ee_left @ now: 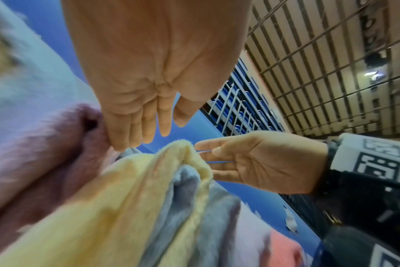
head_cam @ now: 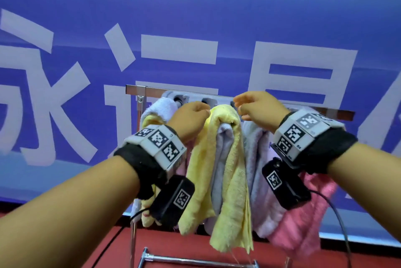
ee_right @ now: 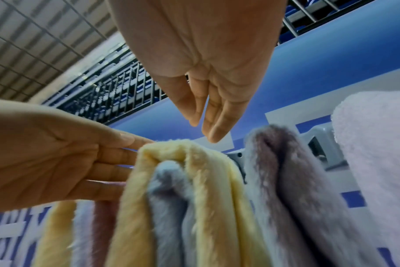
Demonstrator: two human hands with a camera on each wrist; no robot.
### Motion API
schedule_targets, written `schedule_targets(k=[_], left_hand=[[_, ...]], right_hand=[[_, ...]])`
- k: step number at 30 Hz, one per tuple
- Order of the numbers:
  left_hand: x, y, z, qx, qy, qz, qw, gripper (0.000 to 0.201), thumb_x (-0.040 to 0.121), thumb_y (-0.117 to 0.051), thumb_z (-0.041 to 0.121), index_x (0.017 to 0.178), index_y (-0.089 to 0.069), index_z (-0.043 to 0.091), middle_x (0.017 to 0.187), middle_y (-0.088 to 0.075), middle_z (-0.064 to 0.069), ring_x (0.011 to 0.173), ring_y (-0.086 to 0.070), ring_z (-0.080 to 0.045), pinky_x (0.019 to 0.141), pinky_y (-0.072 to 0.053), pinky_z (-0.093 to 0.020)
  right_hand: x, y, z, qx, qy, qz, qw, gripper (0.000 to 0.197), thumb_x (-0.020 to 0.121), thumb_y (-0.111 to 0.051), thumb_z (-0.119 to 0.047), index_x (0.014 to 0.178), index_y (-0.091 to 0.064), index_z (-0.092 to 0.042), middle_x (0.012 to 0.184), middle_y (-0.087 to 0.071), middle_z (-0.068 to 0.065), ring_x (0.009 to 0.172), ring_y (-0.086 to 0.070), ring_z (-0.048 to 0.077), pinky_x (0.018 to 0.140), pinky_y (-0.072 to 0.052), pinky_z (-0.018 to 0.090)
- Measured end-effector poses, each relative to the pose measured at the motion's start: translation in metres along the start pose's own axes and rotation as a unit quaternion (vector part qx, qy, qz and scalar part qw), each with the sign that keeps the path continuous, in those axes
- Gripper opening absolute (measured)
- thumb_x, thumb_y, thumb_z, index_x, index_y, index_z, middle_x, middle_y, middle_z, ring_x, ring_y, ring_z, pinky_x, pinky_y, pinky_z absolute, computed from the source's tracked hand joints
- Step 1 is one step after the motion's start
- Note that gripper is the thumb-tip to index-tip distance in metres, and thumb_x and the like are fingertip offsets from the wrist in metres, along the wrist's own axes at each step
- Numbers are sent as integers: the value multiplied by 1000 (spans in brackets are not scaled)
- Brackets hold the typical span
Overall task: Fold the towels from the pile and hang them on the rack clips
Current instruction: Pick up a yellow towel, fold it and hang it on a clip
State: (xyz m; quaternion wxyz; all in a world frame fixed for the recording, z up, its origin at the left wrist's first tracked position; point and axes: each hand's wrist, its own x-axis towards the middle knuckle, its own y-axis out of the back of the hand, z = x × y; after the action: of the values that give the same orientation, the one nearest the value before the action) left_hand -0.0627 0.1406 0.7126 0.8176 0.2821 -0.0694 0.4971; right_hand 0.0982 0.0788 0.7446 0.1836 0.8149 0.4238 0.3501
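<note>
Left hand (head_cam: 191, 119) sat just left of the yellow towel (head_cam: 225, 159), fingers straight and relaxed, touching its top fold at most and pinching nothing. The towel hung long-axis down from the rack clips (head_cam: 208, 100), wrapped over a grey towel (head_cam: 224, 159), between white (head_cam: 161, 107) and lavender (head_cam: 258, 154) neighbours. Right hand (head_cam: 257, 108) was spread just right of the fold; little open room either side.
</note>
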Motion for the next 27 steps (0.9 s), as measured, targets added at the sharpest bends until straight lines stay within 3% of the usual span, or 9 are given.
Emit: schedule_targets(k=[2,5,6,9,13,17,21,24,27], left_hand=[[-22,-2,-20,-30,-5,28,999,24,91,-53,14,112,-63,13,111,-66,-5,93,-60,-15,91,-48,-34],[-58,-13,-58,-25,9,49,998,27,87,-60,13,114,-62,16,109,-67,0,102,-61,-12,96,-47,-31],[-66,-17,-68,-23,25,48,998,27,86,-62,13,112,-62,18,108,-66,0,102,-61,-11,96,-47,-31],[-80,-31,-103,-9,67,36,997,32,82,-68,17,111,-55,21,109,-62,1,102,-59,-13,91,-49,-33],[-85,-46,-129,72,103,7,992,45,74,-75,28,106,-43,22,98,-56,7,94,-58,-15,85,-50,-37],[-80,-57,-137,89,91,30,991,52,67,-77,29,96,-34,23,83,-52,6,73,-54,-10,62,-45,-30],[-74,-59,-143,124,62,55,989,37,72,-60,19,93,-30,26,82,-55,2,76,-57,-18,71,-49,-37],[-73,-53,-149,118,45,91,988,31,76,-58,14,93,-34,23,83,-55,1,78,-55,-18,66,-44,-32],[-73,-44,-153,127,32,117,984,30,77,-58,12,93,-35,23,85,-53,2,74,-53,-16,56,-35,-24]], right_hand=[[-22,-8,10,14,9,17,1000,36,86,-52,-6,119,-60,-16,114,-61,0,110,-58,19,100,-46,39],[-62,-27,24,10,17,47,999,31,88,-54,-10,117,-54,-23,109,-60,-5,98,-59,14,87,-42,23],[-72,-36,30,27,15,47,998,29,88,-54,-10,112,-51,-26,102,-59,-6,92,-60,15,83,-43,25],[-91,-68,51,61,-28,36,997,35,83,-59,-9,107,-44,-29,99,-63,0,91,-63,21,83,-49,35],[-91,-105,76,73,-80,53,993,34,83,-66,-20,112,-48,-16,104,-61,1,97,-59,20,86,-48,34],[-79,-127,79,80,-106,109,985,35,81,-64,-24,109,-49,-11,107,-60,11,99,-57,29,88,-47,39],[-67,-141,73,74,-135,163,974,48,78,-66,-19,119,-47,-3,120,-52,17,109,-53,33,94,-43,37],[-60,-143,73,51,-149,183,970,48,76,-66,-15,118,-48,-3,118,-53,19,106,-55,37,89,-44,36],[-56,-140,78,4,-128,180,975,35,78,-63,-17,108,-55,-2,110,-57,19,100,-57,37,83,-46,36]])
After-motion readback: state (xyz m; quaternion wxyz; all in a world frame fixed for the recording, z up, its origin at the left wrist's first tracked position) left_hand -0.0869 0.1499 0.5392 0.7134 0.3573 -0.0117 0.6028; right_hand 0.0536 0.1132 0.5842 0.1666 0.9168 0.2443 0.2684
